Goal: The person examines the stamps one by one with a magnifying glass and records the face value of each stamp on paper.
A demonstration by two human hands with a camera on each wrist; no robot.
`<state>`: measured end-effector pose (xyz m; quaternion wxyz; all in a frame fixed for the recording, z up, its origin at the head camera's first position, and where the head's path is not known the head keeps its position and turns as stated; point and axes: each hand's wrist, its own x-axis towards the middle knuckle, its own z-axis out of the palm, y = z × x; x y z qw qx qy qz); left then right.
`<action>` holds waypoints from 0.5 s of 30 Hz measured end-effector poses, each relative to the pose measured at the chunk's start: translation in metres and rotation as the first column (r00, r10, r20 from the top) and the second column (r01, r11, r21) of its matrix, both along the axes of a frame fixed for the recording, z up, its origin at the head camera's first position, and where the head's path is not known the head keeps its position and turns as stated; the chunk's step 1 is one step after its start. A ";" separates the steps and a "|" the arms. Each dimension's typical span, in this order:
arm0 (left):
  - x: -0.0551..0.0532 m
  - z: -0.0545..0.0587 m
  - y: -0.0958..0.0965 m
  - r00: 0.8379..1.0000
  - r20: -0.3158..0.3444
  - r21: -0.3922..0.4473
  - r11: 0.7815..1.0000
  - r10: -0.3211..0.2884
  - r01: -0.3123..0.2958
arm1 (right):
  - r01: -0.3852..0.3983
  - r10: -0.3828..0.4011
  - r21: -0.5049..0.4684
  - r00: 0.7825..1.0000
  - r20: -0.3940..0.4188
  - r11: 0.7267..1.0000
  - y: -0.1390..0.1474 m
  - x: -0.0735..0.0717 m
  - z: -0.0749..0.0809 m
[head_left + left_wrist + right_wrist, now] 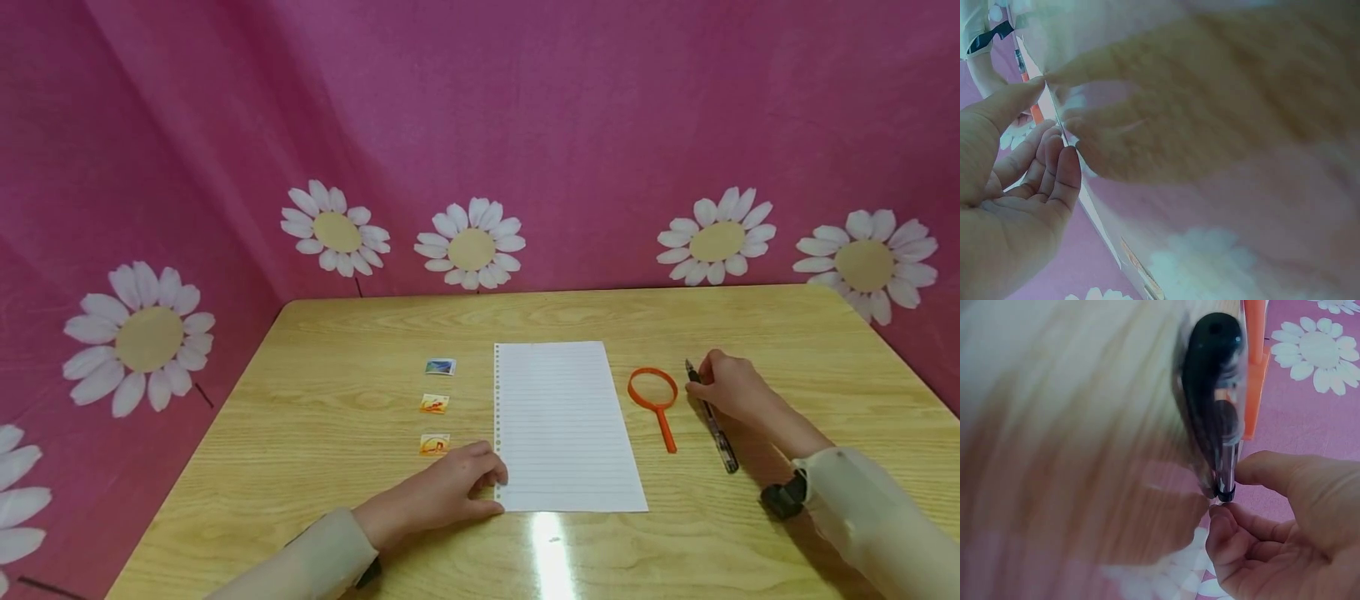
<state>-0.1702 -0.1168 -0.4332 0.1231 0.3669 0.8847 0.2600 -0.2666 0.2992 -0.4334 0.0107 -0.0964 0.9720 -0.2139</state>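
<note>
On the wooden table (360, 333) lies a lined sheet of paper (562, 425) with punched holes down its left side. My left hand (453, 483) rests at the sheet's lower left edge, thumb and bent fingertips touching down there. In the left wrist view the fingers (1038, 165) look loosely bent and the thumb is apart from them. To the right, a pen with a clear barrel and dark grip (712, 421) lies slanted, its tip pointing away. My right hand (731, 385) pinches it near the tip, thumb on one side and fingers on the other.
An orange magnifying glass (662, 417) lies between the sheet and the pen. Left of the sheet, a blue stamp-like picture (440, 367) and two yellow ones (434, 404) form a column. A pink curtain (585, 125) with daisies hangs behind the table.
</note>
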 end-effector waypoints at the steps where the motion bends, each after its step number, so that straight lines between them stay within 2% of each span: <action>1: 0.000 0.001 0.000 1.000 0.000 -0.003 1.000 0.000 0.000 | 0.002 -0.002 0.001 1.000 0.003 1.000 0.000 0.000 0.000; 8: 0.000 0.004 0.001 1.000 0.016 -0.004 1.000 0.007 -0.007 | 0.016 -0.016 0.005 1.000 0.020 1.000 -0.001 -0.001 0.002; 15: 0.000 0.002 0.002 0.999 0.041 -0.017 1.000 0.022 -0.021 | 0.043 -0.043 -0.042 0.999 0.011 0.998 0.001 0.003 0.001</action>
